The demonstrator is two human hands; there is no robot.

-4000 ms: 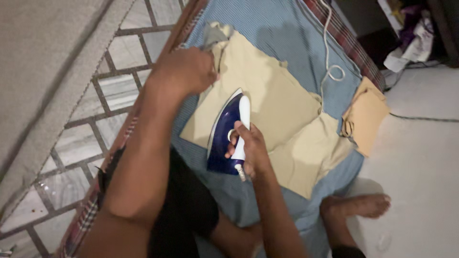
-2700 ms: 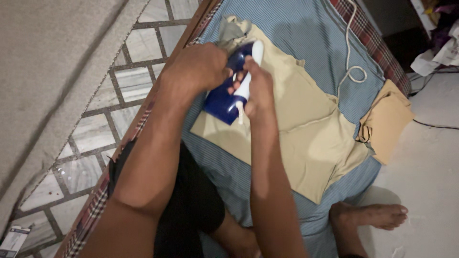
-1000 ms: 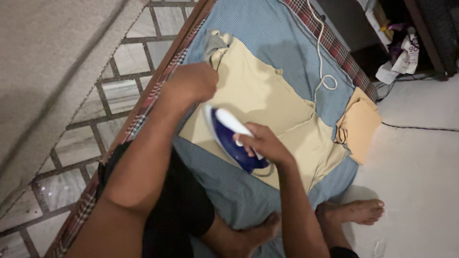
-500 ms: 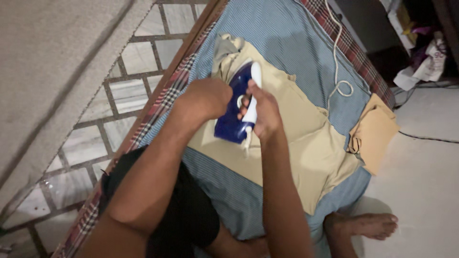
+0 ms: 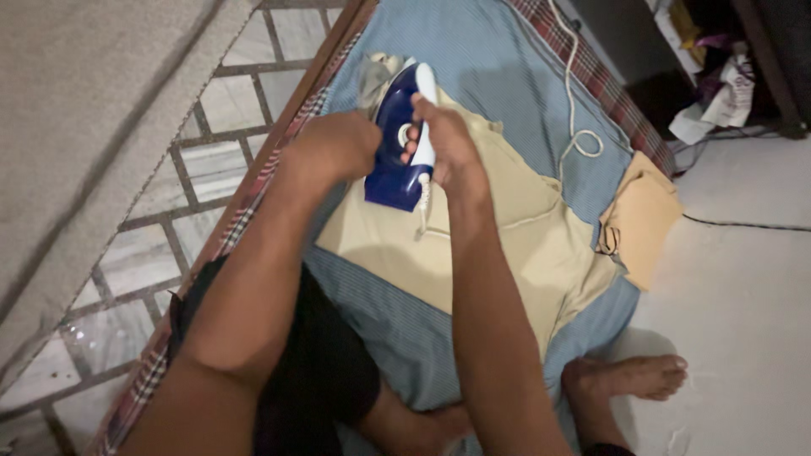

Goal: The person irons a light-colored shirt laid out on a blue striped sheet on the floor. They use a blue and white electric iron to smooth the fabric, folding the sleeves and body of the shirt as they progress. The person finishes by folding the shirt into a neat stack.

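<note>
Beige garment [image 5: 515, 228] spread flat on blue striped cloth [image 5: 507, 59], blue and white iron [image 5: 397, 139] near its collar, farther up than half a second ago, right hand [image 5: 443, 143] gripping the handle, left hand [image 5: 334, 148] fisted on fabric beside it

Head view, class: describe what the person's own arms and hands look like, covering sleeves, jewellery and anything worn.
Both forearms are bare, with no sleeves in view. The left hand and right hand wear no gloves, and no rings, bracelets or watch show. The fingers are uncovered. The only clothing visible is a dark garment at the lap.
</note>
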